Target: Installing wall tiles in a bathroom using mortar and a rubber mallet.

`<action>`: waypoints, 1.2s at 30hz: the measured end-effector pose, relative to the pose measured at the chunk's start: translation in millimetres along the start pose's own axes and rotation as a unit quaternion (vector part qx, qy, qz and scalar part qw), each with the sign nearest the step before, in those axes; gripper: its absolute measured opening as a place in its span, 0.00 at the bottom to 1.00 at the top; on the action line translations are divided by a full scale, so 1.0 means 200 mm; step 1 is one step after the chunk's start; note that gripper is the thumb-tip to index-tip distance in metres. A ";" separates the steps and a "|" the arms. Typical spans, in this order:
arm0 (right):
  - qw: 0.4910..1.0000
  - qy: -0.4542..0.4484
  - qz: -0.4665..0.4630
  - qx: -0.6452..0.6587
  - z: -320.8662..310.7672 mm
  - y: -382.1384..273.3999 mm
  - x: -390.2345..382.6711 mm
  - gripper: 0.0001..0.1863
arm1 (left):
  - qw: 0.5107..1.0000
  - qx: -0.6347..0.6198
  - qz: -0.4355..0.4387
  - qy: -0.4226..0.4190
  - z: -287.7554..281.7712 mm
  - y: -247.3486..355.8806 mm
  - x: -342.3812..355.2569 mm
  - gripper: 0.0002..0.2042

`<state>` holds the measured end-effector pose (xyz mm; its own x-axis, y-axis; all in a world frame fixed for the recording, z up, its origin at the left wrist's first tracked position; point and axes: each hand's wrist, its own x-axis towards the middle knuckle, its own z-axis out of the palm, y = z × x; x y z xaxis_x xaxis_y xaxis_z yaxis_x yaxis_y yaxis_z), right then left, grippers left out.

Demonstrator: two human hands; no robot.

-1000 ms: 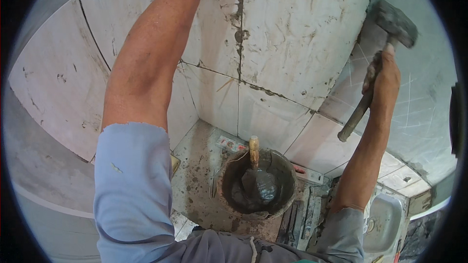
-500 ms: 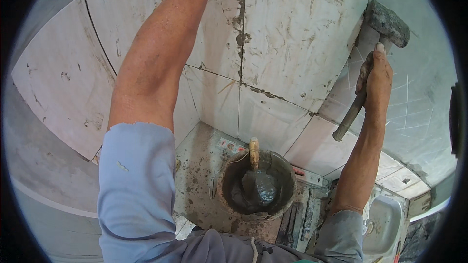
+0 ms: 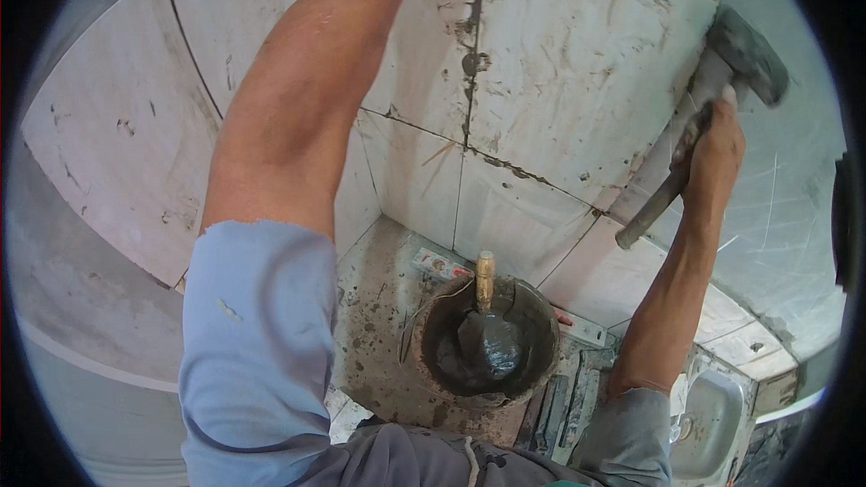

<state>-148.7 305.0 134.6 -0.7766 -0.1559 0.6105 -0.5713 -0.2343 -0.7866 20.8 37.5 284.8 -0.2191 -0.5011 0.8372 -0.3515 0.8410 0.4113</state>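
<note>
My right hand (image 3: 713, 149) is closed round the handle of a mallet (image 3: 749, 56) with a thick dark head. The mallet is held up at the right, beside the outer edge of a large pale wall tile (image 3: 586, 63) smeared with mortar. My left arm (image 3: 307, 99) stretches up across the tiled wall, and its hand lies beyond the top of the picture. Below, a bucket (image 3: 419, 343) of wet grey mortar (image 3: 505, 347) stands near my body. A trowel with a wooden handle (image 3: 485, 281) rests in it, its blade in the mortar.
Behind the bucket lies a spirit level (image 3: 582, 328) along the wall foot. Dark flat tools or strips (image 3: 555, 410) lie right of the bucket. A metal sink (image 3: 708, 419) is at the lower right. Bare grey wall (image 3: 785, 189) with scratched lines borders the tiles.
My right hand and the mallet have shifted slightly to the right, with the head a little blurred. The view has moved a little, and the left arm stays raised.
</note>
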 end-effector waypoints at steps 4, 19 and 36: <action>0.998 -0.037 0.053 -0.007 -0.03 -0.07 -0.01 0.22 | 0.998 0.040 0.014 -0.041 -0.07 0.08 -0.09 0.18; 0.998 -0.043 0.041 -0.012 -0.04 -0.06 -0.02 0.24 | 0.997 0.075 -0.025 0.004 -0.03 0.04 -0.06 0.17; 0.935 0.005 -0.300 -0.191 0.42 -0.90 0.38 0.24 | 0.964 -0.068 0.180 0.186 0.25 -0.19 -0.05 0.17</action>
<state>-81.8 254.5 330.5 -0.2876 -0.0963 0.9529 -0.9563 0.0840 -0.2801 -8.3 -0.3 243.0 0.0447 -0.0853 0.9954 -0.1854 0.9783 0.0922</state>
